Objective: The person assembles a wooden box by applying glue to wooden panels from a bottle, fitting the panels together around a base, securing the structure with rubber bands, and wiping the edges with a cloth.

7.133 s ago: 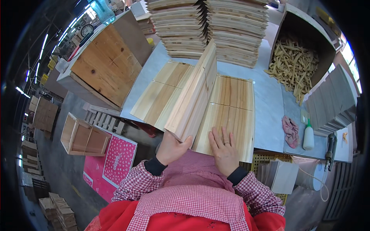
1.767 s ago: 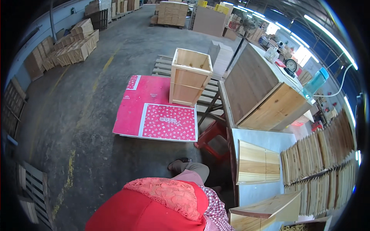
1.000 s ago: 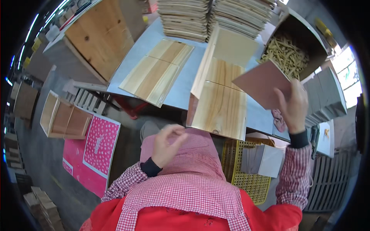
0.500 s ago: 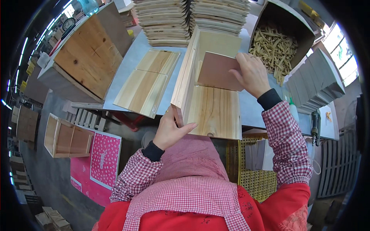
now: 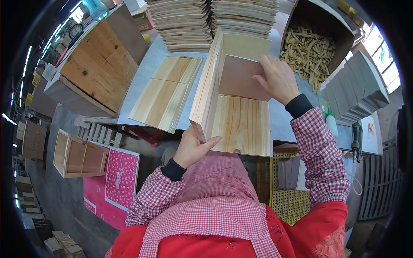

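Observation:
A partly assembled wooden box (image 5: 243, 129) stands at the table's front edge, its right side open. My left hand (image 5: 192, 147) grips the near end of its upright side board (image 5: 205, 96), thumb inside and fingers around the outer face. My right hand (image 5: 279, 81) pinches the right edge of a thin brown divider panel (image 5: 241, 77). That panel stands crosswise in the box, its left edge at the side board and its lower edge at the bottom board. A pale panel (image 5: 247, 45) closes the far end.
Left of the box lies a grooved wooden board (image 5: 165, 96). Stacked boards (image 5: 185, 26) rise behind. At the right are a carton of wood strips (image 5: 307, 56), grey panels (image 5: 357, 90), a green-capped bottle (image 5: 331, 124) and a power tool (image 5: 356, 139). A finished-looking box (image 5: 79, 155) sits lower left.
The brown divider panel has shifted slightly left and stands more upright, its left edge now against the side board. My left hand keeps its hold on the side board.

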`<state>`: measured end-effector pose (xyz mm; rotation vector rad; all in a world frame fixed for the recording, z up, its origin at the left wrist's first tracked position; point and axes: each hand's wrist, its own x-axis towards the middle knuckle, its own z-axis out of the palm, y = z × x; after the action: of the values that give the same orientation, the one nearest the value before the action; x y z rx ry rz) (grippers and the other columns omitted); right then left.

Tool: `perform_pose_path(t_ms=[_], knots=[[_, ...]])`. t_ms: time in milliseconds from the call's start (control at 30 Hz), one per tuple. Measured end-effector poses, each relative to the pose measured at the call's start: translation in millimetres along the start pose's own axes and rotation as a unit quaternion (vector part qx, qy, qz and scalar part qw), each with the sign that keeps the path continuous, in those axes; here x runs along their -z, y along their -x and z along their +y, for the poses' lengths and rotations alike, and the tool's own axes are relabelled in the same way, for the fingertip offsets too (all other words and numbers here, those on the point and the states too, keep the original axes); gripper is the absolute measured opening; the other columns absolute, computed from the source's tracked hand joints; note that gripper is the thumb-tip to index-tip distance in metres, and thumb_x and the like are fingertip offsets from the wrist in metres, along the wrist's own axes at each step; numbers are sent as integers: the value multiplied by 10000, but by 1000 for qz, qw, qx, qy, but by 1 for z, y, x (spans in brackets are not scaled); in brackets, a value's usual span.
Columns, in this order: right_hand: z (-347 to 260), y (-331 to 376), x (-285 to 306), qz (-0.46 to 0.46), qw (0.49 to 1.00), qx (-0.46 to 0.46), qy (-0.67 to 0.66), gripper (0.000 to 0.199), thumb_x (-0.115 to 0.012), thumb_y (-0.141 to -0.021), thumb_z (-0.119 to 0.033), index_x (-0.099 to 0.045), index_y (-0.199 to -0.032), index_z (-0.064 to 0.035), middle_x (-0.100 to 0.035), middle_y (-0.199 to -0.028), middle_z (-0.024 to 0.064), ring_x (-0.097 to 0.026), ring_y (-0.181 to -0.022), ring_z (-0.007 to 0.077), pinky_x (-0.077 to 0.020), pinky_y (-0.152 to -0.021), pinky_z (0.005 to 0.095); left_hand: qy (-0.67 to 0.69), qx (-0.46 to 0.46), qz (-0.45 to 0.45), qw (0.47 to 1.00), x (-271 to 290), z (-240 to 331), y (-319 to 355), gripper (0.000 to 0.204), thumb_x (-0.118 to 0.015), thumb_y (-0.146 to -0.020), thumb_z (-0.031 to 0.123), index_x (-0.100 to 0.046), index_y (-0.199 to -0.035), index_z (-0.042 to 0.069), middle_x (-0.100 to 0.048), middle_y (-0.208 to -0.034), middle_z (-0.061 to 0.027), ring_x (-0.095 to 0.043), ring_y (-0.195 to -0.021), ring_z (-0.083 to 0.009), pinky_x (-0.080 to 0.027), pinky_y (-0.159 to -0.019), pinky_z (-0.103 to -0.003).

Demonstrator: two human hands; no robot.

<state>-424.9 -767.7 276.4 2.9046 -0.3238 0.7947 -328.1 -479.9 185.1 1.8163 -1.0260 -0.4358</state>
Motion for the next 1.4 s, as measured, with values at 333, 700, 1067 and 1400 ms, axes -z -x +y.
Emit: perform_pose_path(t_ms=[333,700,1067,1400], knots=[[2,-10,-5,-50,998,-28,11,352,-736,-791,-241,-503,-969,-46,-634,-872,157,-623,-852,348,-476,-735,446,-12,-34,-4,999,-8,-6,2,485,-761,-816,245,-568,-1087,-109,-650,-967,-247,-665,-875,-353,-531,-758,-392],[3,-9,13,-56,998,-34,9,350,-758,-760,-277,-543,-919,-51,-662,-820,166,-652,-777,360,-501,-674,460,15,-125,63,990,-20,11,14,391,-753,-813,209,-590,-979,-105,-652,-838,-233,-662,-749,-322,-521,-682,-380],[-3,-13,13,-85,996,-22,-14,343,-759,-753,-274,-549,-917,-59,-658,-790,162,-652,-759,358,-505,-661,451,-64,4,-8,998,-10,-3,21,344,-719,-813,158,-608,-996,-112,-654,-860,-237,-665,-792,-311,-529,-746,-356],[10,-34,-17,-90,995,9,-39,332,-759,-749,-254,-546,-903,-53,-650,-777,155,-650,-749,351,-504,-651,450,20,29,-22,999,-5,-10,3,440,-695,-835,165,-559,-1187,-62,-606,-1107,-220,-599,-1029,-350,-471,-911,-391]])
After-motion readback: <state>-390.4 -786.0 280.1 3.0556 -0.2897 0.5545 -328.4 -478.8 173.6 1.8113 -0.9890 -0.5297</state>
